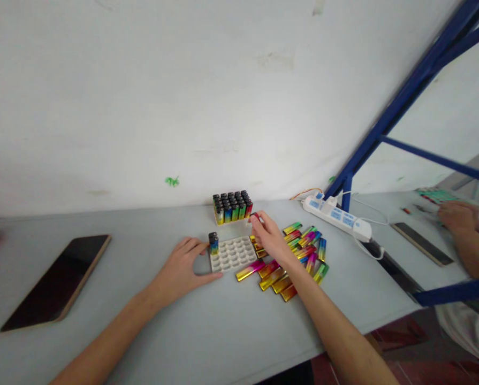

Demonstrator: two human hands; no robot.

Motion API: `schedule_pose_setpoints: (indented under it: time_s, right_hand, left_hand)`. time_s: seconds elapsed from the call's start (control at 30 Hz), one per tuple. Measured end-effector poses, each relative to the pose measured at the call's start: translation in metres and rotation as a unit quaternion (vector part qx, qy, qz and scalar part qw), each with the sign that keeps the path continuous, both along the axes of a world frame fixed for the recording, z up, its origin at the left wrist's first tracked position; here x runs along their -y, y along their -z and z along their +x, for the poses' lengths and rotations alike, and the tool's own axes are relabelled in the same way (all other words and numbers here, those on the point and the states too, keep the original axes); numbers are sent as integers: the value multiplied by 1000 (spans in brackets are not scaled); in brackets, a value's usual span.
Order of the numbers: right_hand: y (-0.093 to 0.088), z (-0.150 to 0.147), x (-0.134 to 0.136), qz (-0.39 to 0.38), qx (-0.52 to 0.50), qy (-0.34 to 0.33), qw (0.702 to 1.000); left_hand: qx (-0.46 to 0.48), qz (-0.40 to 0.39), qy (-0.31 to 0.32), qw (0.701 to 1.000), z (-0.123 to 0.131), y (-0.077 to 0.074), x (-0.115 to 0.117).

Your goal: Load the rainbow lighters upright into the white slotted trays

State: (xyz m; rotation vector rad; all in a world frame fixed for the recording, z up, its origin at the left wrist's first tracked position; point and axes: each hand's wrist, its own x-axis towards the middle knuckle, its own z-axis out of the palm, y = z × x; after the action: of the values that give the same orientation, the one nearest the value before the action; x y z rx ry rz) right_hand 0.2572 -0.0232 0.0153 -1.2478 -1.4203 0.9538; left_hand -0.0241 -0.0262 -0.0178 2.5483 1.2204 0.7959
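My left hand [183, 266] lies at the left side of a white tray [233, 254] with rows of shallow wells, its thumb at the front corner and fingers apart. Two black-topped lighters [213, 244] stand upright in the tray's left column. My right hand [270, 235] is raised above the tray's right back corner, its fingers pinched on a small dark red lighter [255, 216], mostly hidden. Below and right of that hand lies a loose pile of shiny, multicoloured lighters [279, 278], some overlapping. The forearm covers part of the pile.
Behind the tray, a second tray full of upright black-topped lighters [233, 207] stands near the wall. A white power strip [337, 216] with cables lies right, beside a blue metal frame [346, 184]. A dark tablet [58, 280] lies left. Another person's hands [460, 216] are far right.
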Motion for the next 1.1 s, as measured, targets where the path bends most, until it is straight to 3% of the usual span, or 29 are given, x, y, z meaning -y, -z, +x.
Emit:
schedule_pose_setpoints:
  time_s: [0.2,0.47,0.63,0.8,0.9,1.1]
  right_hand:
    - [-7,-31,15,7,71,56,996]
    - [-3,-35,16,16,123,73,990]
    - [-10,-34,24,62,165,-20,984]
    - [-15,-36,33,158,269,-87,946]
    - [-10,-37,34,136,305,-115,936]
    - [2,-38,31,118,281,-160,939]
  left_hand:
    - [-4,-1,5,1000,0,-5,2]
    - [-16,-20,1,1000,1,-8,4]
    - [-9,-29,1,1000,2,-11,6]
    - [-6,-41,8,999,4,-15,8]
    - [-10,-48,6,999,4,-15,8]
    - [-10,-49,5,999,2,-11,8]
